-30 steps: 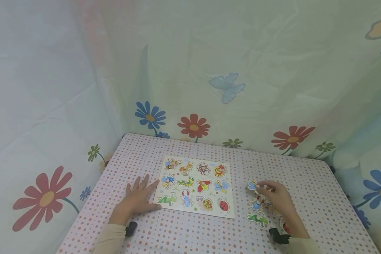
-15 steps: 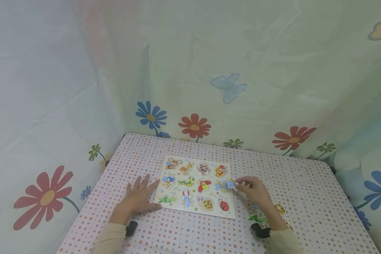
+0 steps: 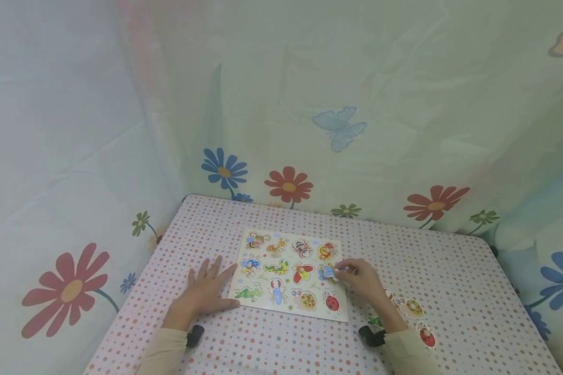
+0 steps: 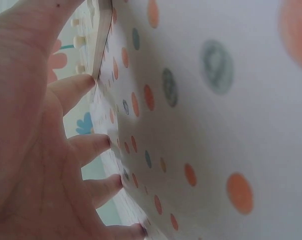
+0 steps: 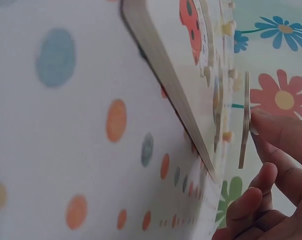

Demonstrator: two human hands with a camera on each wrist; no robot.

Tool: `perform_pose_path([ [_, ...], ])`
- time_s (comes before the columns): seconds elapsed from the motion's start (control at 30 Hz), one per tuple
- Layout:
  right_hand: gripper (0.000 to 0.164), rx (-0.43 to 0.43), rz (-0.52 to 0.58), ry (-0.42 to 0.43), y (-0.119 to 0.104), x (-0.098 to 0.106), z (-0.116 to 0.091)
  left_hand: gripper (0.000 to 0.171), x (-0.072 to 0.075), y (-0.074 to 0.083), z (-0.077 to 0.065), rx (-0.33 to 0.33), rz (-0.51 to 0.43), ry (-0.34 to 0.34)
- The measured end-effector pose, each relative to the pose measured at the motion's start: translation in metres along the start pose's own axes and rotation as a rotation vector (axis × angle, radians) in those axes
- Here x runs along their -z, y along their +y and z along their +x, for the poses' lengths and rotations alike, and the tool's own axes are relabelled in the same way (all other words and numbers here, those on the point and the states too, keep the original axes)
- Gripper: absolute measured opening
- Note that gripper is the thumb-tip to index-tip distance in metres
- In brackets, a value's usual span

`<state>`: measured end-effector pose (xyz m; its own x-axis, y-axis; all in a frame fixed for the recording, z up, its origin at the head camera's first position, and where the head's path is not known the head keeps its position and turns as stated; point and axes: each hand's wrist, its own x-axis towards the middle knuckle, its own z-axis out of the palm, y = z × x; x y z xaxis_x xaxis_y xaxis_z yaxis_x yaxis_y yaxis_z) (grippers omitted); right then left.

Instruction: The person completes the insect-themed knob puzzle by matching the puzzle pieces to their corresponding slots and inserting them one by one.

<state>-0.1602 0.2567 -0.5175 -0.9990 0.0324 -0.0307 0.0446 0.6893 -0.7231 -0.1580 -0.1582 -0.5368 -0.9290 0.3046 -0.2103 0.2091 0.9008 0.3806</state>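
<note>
A pale wooden puzzle board (image 3: 309, 312) with rows of insect pictures lies mid-table. My left hand (image 3: 202, 294) is spread flat beside it, with index finger and thumb at its left edge. In the left wrist view those fingertips (image 4: 86, 84) meet the board's side. Over the board's right side, my right hand (image 3: 363, 278) pinches a blue-winged insect puzzle piece (image 3: 327, 272) between thumb and fingers. Seen edge-on in the right wrist view, this piece (image 5: 245, 120) is held apart from the board. It covers part of the bee picture underneath.
Loose pieces lie right of the board: a snail (image 3: 413, 308), a ladybug (image 3: 427, 338) and a green insect (image 3: 374, 321) partly behind the right wrist. Small knobs (image 5: 227, 136) stick up from the board. A flowered curtain (image 3: 262, 104) rises behind the dotted tablecloth (image 3: 281, 349).
My right hand has carried the blue-winged piece left from the loose pieces to above the board's right side. The left hand has stayed in place.
</note>
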Motion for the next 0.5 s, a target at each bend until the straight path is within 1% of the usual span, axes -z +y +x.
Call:
perform_pose_path([
  [0.1,0.017,-0.039,-0.018,-0.004,0.001,-0.005,0.003,0.098,0.0,0.0,0.0,-0.001,-0.003,0.001],
  [0.17,0.016,-0.049,-0.017,-0.009,0.001,-0.007,0.004,0.098,0.0,0.0,0.0,-0.001,-0.002,0.002],
  [0.5,0.016,-0.052,0.006,-0.039,0.0,-0.013,0.003,0.098,-0.001,-0.001,0.001,-0.009,0.004,0.005],
])
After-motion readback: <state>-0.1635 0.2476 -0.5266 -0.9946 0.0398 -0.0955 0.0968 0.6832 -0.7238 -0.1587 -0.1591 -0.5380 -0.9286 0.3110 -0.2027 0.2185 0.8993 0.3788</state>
